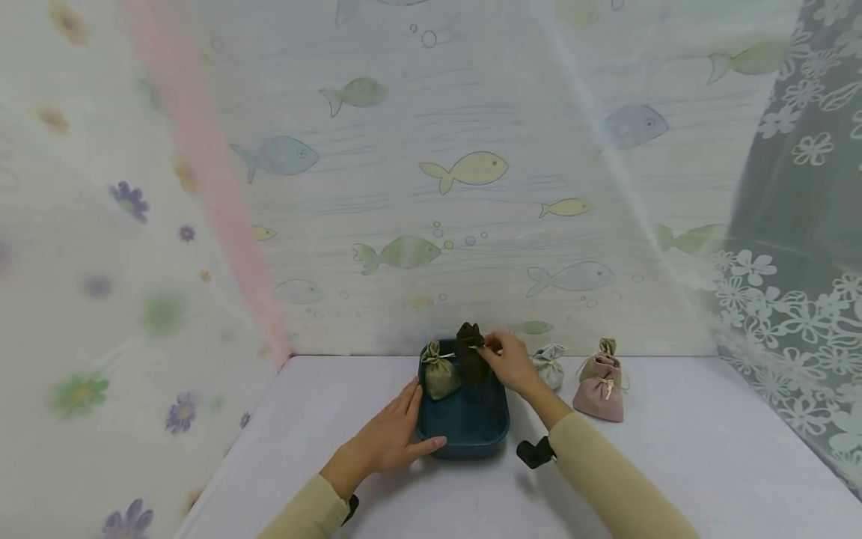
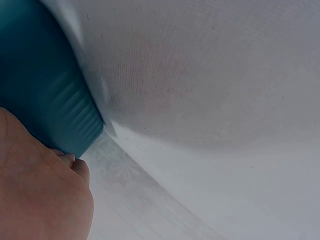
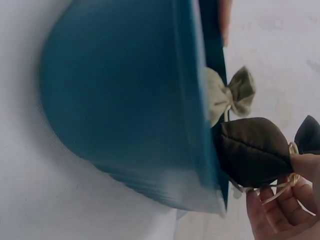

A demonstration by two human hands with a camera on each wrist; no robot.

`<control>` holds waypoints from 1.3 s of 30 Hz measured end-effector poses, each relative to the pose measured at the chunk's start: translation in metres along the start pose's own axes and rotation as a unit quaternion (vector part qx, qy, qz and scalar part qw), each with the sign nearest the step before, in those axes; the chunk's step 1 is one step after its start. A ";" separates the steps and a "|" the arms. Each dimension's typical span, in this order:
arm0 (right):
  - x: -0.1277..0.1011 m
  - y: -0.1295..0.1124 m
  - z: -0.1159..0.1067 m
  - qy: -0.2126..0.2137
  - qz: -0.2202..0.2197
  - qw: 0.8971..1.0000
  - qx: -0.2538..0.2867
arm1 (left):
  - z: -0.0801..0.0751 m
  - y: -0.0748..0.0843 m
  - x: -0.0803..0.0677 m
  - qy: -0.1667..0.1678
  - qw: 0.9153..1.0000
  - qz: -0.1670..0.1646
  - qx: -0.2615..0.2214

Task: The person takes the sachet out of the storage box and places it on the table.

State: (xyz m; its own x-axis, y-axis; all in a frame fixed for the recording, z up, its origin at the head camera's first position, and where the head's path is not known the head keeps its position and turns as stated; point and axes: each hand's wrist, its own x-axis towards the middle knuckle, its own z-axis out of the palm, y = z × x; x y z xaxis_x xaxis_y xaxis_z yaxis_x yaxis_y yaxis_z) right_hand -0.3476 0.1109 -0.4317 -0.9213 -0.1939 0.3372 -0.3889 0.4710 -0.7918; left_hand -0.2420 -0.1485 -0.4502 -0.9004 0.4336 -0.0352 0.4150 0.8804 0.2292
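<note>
In the tray: we see an olive pouch (image 1: 440, 373) resting at the far-left corner of the teal tray (image 1: 465, 438), and a dark brown pouch (image 1: 471, 355) just beside it at the tray's far edge.
Right hand: our right hand (image 1: 513, 362) pinches the dark brown pouch at its tied neck, fingers curled round the cord; from the right wrist view the pouch (image 3: 255, 151) sits just inside the tray wall (image 3: 125, 100), though we cannot tell if it bears its full weight there.
Left hand: our left hand (image 1: 390, 438) lies with straight fingers against the tray's near-left side, steadying it, grasping nothing.
Done, as we judge it: one pouch is settled in the tray, and a second is all but placed.
Left: to the right of the tray, a pale grey pouch (image 1: 548, 364) stands nearest, then a pink pouch (image 1: 599, 391) with a tan pouch (image 1: 604, 355) touching behind it; all three sit on the table (image 1: 673, 449), outside the tray.
</note>
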 end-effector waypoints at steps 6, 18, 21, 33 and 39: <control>-0.005 -0.009 -0.005 -0.005 -0.013 1.000 0.013 | 0.000 0.000 0.000 0.000 1.000 0.000 0.001; -0.019 -0.028 -0.023 -0.038 -0.022 0.999 0.026 | 0.000 -0.002 0.000 0.002 1.000 0.002 -0.007; -0.022 -0.029 -0.026 -0.044 -0.030 0.998 0.027 | 0.001 -0.002 0.001 0.003 1.000 0.002 -0.010; -0.037 -0.026 -0.049 -0.061 -0.034 0.997 0.034 | 0.002 0.000 -0.001 0.002 1.000 0.005 -0.018; -0.045 -0.021 -0.062 -0.065 -0.025 0.997 0.026 | 0.000 0.000 -0.001 0.003 1.000 0.003 -0.012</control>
State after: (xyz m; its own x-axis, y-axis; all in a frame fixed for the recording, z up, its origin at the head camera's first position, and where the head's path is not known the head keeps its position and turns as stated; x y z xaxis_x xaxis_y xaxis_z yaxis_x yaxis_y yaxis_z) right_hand -0.2972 0.1625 -0.3986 -0.8924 -0.3273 0.3107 -0.4309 0.4135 -0.8021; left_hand -0.2409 -0.1488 -0.4497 -0.8990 0.4370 -0.0277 0.4168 0.8734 0.2519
